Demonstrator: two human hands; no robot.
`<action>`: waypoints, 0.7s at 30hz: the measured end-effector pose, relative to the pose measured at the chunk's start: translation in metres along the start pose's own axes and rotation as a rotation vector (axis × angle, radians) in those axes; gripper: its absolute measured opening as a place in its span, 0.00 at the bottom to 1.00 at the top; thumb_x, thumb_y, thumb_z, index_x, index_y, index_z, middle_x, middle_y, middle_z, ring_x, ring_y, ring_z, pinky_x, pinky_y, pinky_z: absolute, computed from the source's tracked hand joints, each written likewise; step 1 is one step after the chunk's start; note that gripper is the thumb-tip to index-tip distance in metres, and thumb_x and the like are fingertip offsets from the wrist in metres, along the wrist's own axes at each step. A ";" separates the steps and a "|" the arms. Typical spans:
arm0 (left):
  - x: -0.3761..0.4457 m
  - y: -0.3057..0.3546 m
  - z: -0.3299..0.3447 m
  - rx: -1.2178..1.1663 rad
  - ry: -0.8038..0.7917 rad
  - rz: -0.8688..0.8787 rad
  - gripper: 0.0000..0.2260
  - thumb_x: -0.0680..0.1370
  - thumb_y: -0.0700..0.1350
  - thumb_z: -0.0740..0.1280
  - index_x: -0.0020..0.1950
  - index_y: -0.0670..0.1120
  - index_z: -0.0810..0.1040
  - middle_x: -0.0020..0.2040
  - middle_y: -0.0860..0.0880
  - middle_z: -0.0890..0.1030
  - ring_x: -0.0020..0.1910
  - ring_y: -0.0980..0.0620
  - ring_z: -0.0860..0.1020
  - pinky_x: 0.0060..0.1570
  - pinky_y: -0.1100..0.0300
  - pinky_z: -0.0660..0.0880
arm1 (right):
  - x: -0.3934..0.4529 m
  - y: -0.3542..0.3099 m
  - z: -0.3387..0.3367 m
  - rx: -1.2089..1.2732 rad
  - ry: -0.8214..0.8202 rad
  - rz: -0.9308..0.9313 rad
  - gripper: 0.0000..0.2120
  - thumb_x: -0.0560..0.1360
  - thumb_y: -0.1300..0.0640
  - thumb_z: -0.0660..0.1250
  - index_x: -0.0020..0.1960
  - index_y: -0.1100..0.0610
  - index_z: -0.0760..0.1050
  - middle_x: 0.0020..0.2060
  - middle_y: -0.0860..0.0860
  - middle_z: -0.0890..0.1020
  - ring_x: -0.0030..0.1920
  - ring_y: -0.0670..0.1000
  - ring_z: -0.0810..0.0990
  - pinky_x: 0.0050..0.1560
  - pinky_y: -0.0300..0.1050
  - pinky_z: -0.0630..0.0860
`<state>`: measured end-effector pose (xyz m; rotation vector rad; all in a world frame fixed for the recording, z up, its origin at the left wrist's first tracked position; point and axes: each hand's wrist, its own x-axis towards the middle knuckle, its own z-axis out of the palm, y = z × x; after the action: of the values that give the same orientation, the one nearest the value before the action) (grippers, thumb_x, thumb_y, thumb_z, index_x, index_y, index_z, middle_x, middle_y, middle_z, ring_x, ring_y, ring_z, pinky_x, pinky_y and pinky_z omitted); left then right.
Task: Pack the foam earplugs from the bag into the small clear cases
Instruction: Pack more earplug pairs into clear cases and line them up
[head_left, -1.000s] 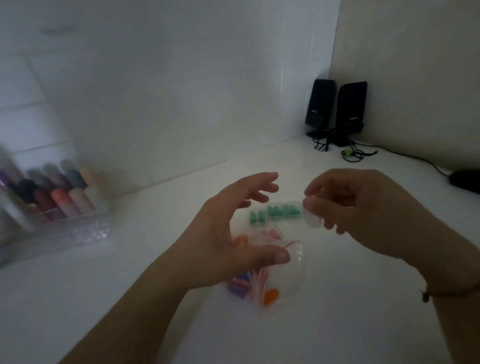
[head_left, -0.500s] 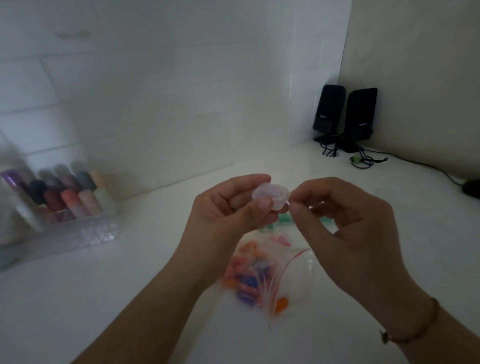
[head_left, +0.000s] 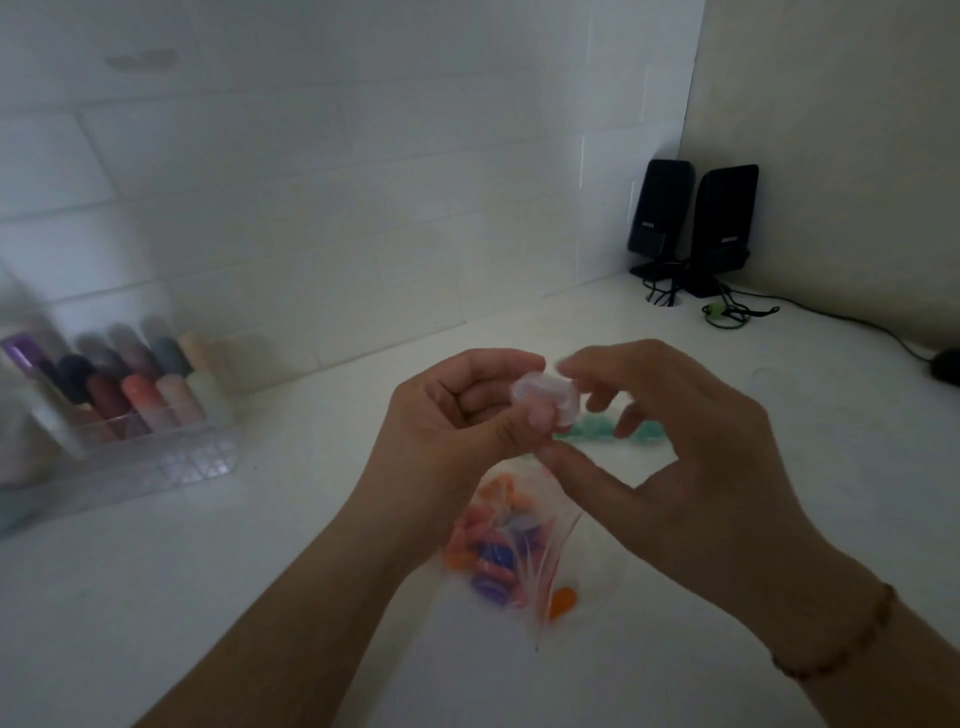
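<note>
Since half a second ago: right hand loosened, fingers lifted and spread off the small clear case; left hand unchanged, case pinched as before between thumb and forefinger.

Head view, hands: case held up mid-scene, above the counter. Left hand grasping it, thumb pressed on its near face. Right hand partly curled, forefinger tip at the case's far right edge, thumb reaching in beneath; whether touching or just short of it, cannot tell through the blur. Nothing plainly gripped by the right hand.

Step, as judged: opening the case, lid being worked at with the right fingertips. Next move likely to call for a steady left pinch, a nail or fingertip set into the lid seam, then a reach down for an earplug.

Head view, task's things: case small, rounded, translucent with a pinkish cast, smeared by motion; open or closed, not clear. Bag flat on the counter, near and just below the hands, clear with a red strip, holding orange, pink and purple foam earplugs. Teal earplugs in a row on the counter just beyond the hands.

Far right corner: two black speakers. Left: clear organiser with coloured tubes.
</note>
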<state>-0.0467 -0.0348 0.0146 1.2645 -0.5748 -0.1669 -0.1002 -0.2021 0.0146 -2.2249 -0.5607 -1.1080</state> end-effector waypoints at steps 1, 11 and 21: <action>0.000 -0.001 0.000 0.042 -0.004 0.018 0.18 0.65 0.43 0.78 0.53 0.44 0.82 0.47 0.41 0.85 0.46 0.45 0.84 0.44 0.57 0.80 | 0.000 0.001 0.000 -0.045 -0.008 -0.038 0.12 0.73 0.52 0.72 0.54 0.56 0.80 0.46 0.48 0.81 0.44 0.45 0.78 0.42 0.38 0.76; -0.004 0.001 0.007 -0.416 -0.281 -0.188 0.22 0.76 0.52 0.70 0.63 0.39 0.78 0.59 0.38 0.81 0.57 0.42 0.81 0.56 0.53 0.79 | -0.002 -0.006 0.003 0.175 0.100 0.111 0.13 0.73 0.51 0.69 0.57 0.52 0.77 0.56 0.43 0.80 0.62 0.48 0.77 0.61 0.45 0.73; 0.002 -0.001 0.000 -0.411 -0.159 -0.161 0.22 0.66 0.46 0.79 0.57 0.40 0.82 0.53 0.39 0.83 0.50 0.45 0.84 0.52 0.55 0.80 | 0.000 -0.006 -0.003 0.014 0.134 -0.003 0.08 0.76 0.55 0.67 0.47 0.60 0.79 0.46 0.50 0.84 0.44 0.46 0.82 0.44 0.35 0.76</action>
<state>-0.0447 -0.0359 0.0140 0.9008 -0.5410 -0.4990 -0.1052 -0.1996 0.0174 -2.1194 -0.5138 -1.2401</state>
